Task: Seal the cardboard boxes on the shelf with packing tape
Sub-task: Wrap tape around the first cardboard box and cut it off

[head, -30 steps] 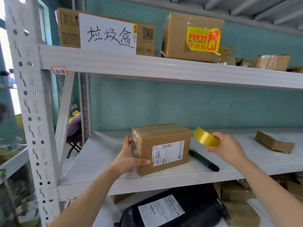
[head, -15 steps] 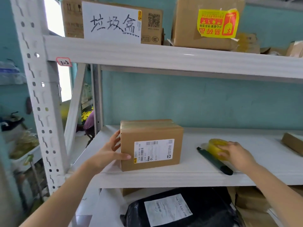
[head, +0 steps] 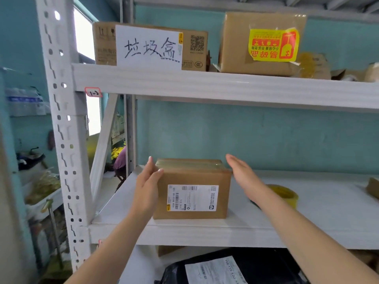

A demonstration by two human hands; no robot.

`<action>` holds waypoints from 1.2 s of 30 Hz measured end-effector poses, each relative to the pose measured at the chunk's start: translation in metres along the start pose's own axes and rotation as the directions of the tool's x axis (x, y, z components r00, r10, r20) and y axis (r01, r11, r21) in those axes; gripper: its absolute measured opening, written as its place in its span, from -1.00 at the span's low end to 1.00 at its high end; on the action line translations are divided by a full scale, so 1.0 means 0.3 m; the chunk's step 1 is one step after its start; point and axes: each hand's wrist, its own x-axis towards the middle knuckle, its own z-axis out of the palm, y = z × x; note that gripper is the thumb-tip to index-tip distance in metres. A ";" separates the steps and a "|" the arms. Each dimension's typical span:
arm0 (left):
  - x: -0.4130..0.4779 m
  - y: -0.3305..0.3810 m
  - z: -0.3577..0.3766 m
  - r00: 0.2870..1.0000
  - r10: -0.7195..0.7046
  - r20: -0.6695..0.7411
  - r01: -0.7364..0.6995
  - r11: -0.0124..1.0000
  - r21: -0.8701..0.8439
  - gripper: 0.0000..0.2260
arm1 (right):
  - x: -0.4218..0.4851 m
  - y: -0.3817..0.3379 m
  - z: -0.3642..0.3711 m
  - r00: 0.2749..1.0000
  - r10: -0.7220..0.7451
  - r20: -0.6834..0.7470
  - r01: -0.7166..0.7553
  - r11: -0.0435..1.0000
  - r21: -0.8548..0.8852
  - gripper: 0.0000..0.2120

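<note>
There are two bare hands: the left hand [head: 146, 187] and the right hand [head: 244, 177]. One brown cardboard box with a white label [head: 192, 193] sits on the white metal middle shelf [head: 307, 218], and the corner of one more brown box [head: 372, 187] peeks in at the right edge. One round roll of yellow packing tape [head: 285, 194] lies there too. On the top shelf [head: 225, 87] stand two big brown boxes, one with a white handwritten sign [head: 149, 48], one with a yellow sticker [head: 273, 45]. One black bag [head: 235, 267] lies below.
</note>
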 end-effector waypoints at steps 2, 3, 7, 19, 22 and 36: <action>0.011 0.001 0.018 0.999 0.001 0.035 -0.006 0.990 0.141 -0.54 | 0.004 -0.002 0.039 0.998 0.017 0.062 -0.017 1.000 0.013 -0.53; 0.019 -0.002 0.021 0.999 0.003 0.038 -0.010 0.979 0.202 -0.53 | 0.002 0.003 0.046 0.995 0.022 0.093 -0.026 0.999 0.035 -0.52; 0.051 -0.005 0.007 0.999 -0.003 0.038 -0.007 0.962 0.273 -0.50 | 0.012 0.014 0.034 0.987 0.030 0.156 -0.035 0.999 0.033 -0.34; 0.055 -0.085 -0.095 0.984 -0.151 0.098 0.149 0.988 0.025 -0.48 | 0.051 0.008 0.047 0.955 -0.271 0.118 0.295 0.890 -0.349 -0.60; 0.170 0.002 -0.131 0.973 -0.186 0.135 0.195 0.979 -0.058 -0.25 | 0.037 -0.016 0.054 0.971 -0.222 -0.090 0.158 0.876 -0.456 -0.51; 0.325 -0.101 -0.052 0.912 -0.378 0.160 0.375 0.926 0.047 -0.79 | 0.025 0.067 0.290 0.988 0.154 0.010 -0.120 0.806 -0.580 -0.26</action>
